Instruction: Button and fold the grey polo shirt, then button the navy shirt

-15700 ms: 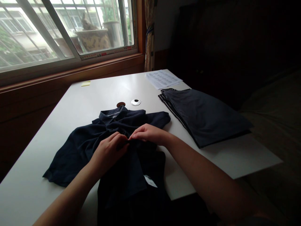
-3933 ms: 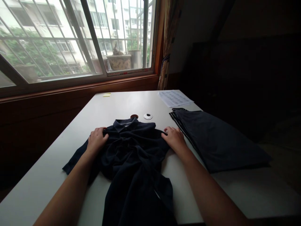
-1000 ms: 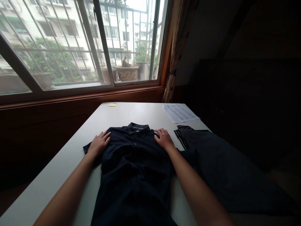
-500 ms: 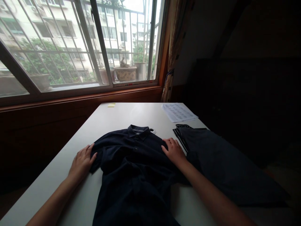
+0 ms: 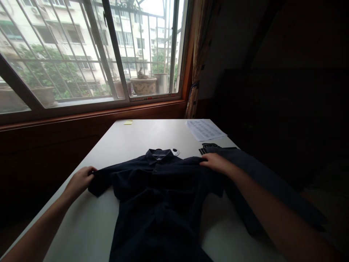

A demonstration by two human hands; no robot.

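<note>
A dark navy collared shirt lies front up on the white table, its collar pointing away from me and its lower part running toward me. My left hand pinches the end of the sleeve on the left, fingers closed on the cloth. On the other side my right hand grips the shirt near the shoulder and upper sleeve, the fabric pulled taut and slightly raised there. Wrinkles cross the middle of the shirt. Its bottom edge is out of view.
Dark folded garments with striped edges lie along the table's right side, partly behind my right arm. Printed papers rest at the far right corner, a yellow sticky note at the far left. A small white round object sits behind the collar.
Both hands went from lying spread on the shirt to gripping it. The left moved outward with the sleeve; the right moved outward and lifted the shoulder cloth. The sleeves now stretch wider.
</note>
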